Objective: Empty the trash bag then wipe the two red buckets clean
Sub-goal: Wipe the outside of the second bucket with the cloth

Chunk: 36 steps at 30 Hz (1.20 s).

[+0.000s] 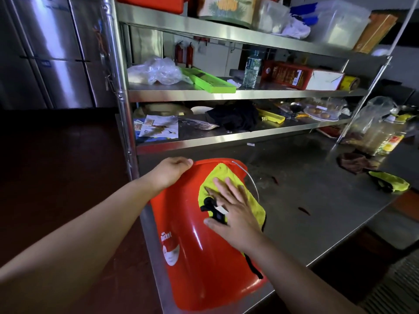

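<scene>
The red bucket (195, 245) lies tipped on the table (317, 200) edge. Right hand (233, 214) fingers, spread flat, press a yellow cloth (226, 177) against its side; left hand (172, 171) fingers curl over its rim.

Left hand (173, 171) curled, right hand (233, 211) flat

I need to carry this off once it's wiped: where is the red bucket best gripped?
Probably by the wire handle. The red bucket lies on its side on the steel counter, and the handle arcs free at its far right, so come from the right. The left hand already steadies the far end.
</scene>
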{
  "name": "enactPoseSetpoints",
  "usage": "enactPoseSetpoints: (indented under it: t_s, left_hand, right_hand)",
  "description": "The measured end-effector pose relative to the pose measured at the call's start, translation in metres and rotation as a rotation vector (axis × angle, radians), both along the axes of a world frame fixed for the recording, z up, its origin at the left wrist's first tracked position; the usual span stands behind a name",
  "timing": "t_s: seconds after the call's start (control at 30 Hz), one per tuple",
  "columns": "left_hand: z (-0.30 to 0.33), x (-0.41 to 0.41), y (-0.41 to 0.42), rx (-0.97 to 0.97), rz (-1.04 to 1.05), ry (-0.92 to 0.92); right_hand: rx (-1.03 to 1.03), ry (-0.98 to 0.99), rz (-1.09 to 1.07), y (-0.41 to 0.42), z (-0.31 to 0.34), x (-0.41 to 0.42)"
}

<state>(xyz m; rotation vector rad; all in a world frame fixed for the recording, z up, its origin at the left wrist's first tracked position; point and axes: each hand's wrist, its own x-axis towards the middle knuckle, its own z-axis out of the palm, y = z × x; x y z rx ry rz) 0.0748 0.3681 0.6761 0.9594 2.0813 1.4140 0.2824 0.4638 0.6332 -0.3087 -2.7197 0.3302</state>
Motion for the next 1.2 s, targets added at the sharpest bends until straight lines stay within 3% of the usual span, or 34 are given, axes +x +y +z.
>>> enactPoseSetpoints:
  t_s: [0.27,0.47,0.6,0.83,0.9,1.07,1.2]
  left_hand:
    - [-0.034,-0.028,-0.021,-0.024,0.141,-0.009]
    - [-0.038,-0.035,-0.016,-0.059,0.077,0.094]
    - [-0.031,-0.034,-0.001,-0.188,-0.039,0.235]
    - [-0.020,-0.025,0.017,-0.301,-0.056,0.334]
    - [-0.020,-0.026,0.020,-0.269,-0.013,0.268]
    - [-0.024,-0.038,0.003,-0.031,-0.089,-0.155]
    - [-0.053,-0.040,-0.022,-0.048,-0.057,-0.161]
  right_hand:
    - [-0.230,-0.114,-0.020,0.019,-0.013,-0.021]
    - [-0.005,-0.136,0.129,-0.001,-0.019,0.018]
    - [0.213,-0.201,0.266,-0.006,-0.027,0.054]
    - [0.123,-0.245,0.181,0.012,-0.005,0.020]
    - [0.091,-0.229,0.136,0.019,0.005,-0.006]
    - [0.086,-0.245,0.071,0.029,0.009,-0.045]
    - [0.084,-0.227,0.061,0.037,0.002,-0.031]
